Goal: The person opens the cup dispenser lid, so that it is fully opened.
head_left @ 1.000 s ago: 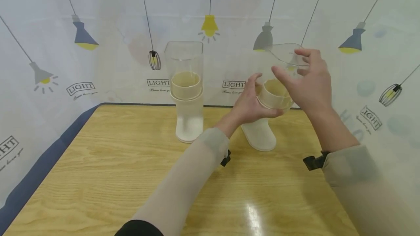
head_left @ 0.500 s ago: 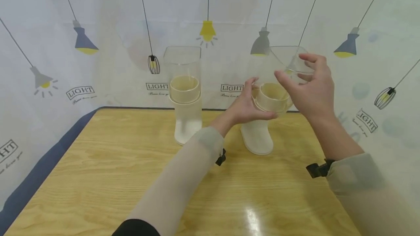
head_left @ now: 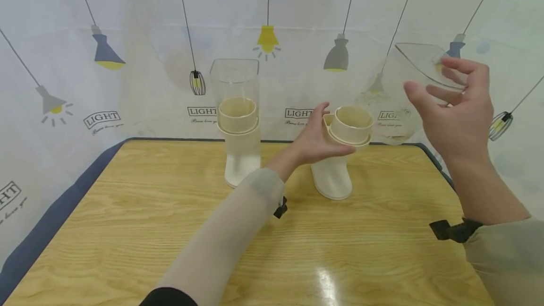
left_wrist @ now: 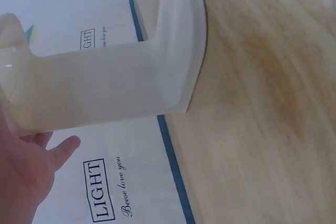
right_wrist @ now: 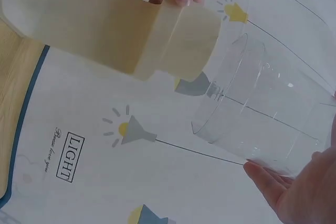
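Note:
A cream plastic stand [head_left: 333,178] with a flared foot and a round collar on top is on the table at right of centre in the head view. My left hand [head_left: 312,143] grips it just under the collar, the thumb along the front. To its right, my right hand [head_left: 461,107] holds a clear plastic container [right_wrist: 273,108] in the air by its side. The right wrist view shows a gap between the container's lower end and the collar [right_wrist: 194,40]. In the left wrist view the stand's column [left_wrist: 105,87] runs down to its foot.
A second cream stand [head_left: 242,157] is upright on the wooden table [head_left: 170,240] to the left, with a clear container [head_left: 235,77] fitted on its collar. Behind the table hangs a white cloth [head_left: 148,60] printed with lamps.
My right hand has lifted the clear container off the stand's collar and carried it to the right. The left hand has kept its grip on the stand.

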A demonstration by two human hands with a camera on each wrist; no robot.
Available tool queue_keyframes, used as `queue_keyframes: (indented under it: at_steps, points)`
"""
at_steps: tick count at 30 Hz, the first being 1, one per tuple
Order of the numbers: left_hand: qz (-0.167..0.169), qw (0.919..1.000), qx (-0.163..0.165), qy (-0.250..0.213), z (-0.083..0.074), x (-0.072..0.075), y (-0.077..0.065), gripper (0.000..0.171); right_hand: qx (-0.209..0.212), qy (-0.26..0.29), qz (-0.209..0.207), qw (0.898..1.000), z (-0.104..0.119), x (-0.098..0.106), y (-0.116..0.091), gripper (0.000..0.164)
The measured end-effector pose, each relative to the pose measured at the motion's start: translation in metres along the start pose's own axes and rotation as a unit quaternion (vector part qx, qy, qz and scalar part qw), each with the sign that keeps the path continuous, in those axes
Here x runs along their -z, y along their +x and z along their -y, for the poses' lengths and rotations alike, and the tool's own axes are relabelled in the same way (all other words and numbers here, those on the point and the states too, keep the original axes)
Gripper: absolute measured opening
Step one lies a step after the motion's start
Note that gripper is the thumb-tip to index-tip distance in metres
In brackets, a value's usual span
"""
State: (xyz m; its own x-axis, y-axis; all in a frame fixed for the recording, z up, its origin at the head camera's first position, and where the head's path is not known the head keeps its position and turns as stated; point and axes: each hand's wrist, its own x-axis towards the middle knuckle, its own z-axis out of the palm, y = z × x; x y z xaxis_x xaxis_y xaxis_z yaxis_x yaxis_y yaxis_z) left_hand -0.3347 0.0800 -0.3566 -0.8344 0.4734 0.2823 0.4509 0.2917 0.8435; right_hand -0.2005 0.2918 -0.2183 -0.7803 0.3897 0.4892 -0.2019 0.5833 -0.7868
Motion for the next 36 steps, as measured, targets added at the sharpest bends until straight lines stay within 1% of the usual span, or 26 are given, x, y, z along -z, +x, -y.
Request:
queue_keyframes:
  at_steps: [3,6,10,13,17,22,28,33,36]
  points:
    - [-0.012,0.9999,0.009,-0.003,0.003,-0.003,-0.006,0.135,-0.022,-0.014,-0.015,1.000,-0.003,0.011,-0.003,0.064]
    - [-0.020,0.9997,0.015,-0.002,0.006,-0.006,-0.010,0.133,-0.042,-0.047,-0.022,0.998,-0.011,0.021,-0.008,0.066]
    - [-0.031,0.9993,0.016,0.011,0.007,-0.011,-0.014,0.131,-0.063,-0.071,-0.021,0.995,-0.028,0.031,-0.014,0.068]
    - [-0.045,0.9985,0.021,0.023,0.006,-0.014,-0.016,0.131,-0.069,-0.088,-0.014,0.994,-0.047,0.038,-0.018,0.071]
    - [-0.065,0.9968,0.040,0.021,0.003,-0.020,-0.016,0.131,-0.083,-0.113,0.015,0.990,-0.075,0.044,-0.023,0.076]
    - [-0.076,0.9953,0.059,0.004,0.000,-0.025,-0.017,0.130,-0.097,-0.129,0.058,0.985,-0.106,0.046,-0.026,0.083]
    - [-0.078,0.9950,0.060,-0.021,0.001,-0.024,-0.015,0.126,-0.102,-0.128,0.102,0.981,-0.134,0.043,-0.020,0.092]
    - [-0.074,0.9952,0.058,-0.024,0.002,-0.022,-0.013,0.126,-0.106,-0.145,0.158,0.971,-0.155,0.037,-0.010,0.103]
    - [-0.069,0.9955,0.059,-0.029,0.003,-0.021,-0.012,0.126,-0.103,-0.164,0.174,0.965,-0.169,0.031,-0.006,0.107]
